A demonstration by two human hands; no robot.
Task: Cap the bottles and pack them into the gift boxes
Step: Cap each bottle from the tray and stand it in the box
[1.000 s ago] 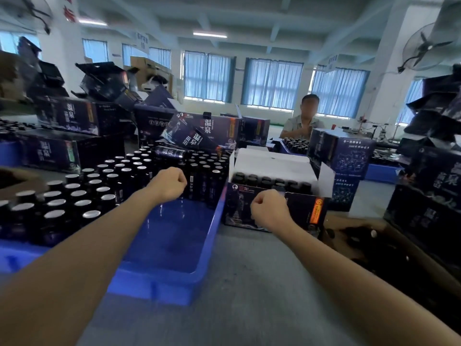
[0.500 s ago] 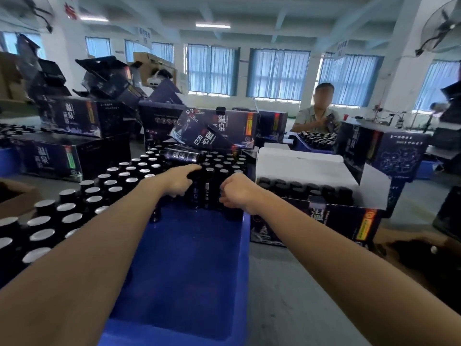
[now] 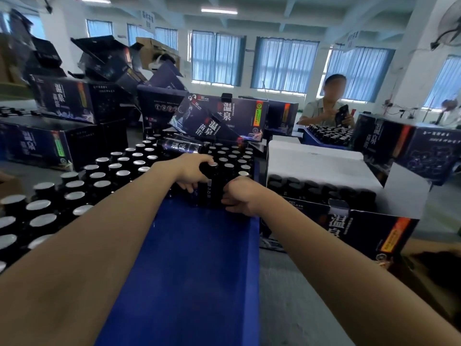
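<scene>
Several black bottles with silver tops stand in rows in a blue tray. My left hand grips a black bottle at the front of the rows, with the thumb near its cap. My right hand holds the bottles from the right side, low on their bodies. An open dark gift box stands to the right of the tray, with a row of capped bottles inside it and a white flap behind them. One bottle lies on its side on top of the rows.
Dark printed gift boxes are stacked at the left and behind the tray. A person sits at the far side by another blue tray of bottles. A brown carton sits at the right edge.
Both hands have moved from apart into the tray and closed on the front bottles. The view has swung left and closer to the tray.
</scene>
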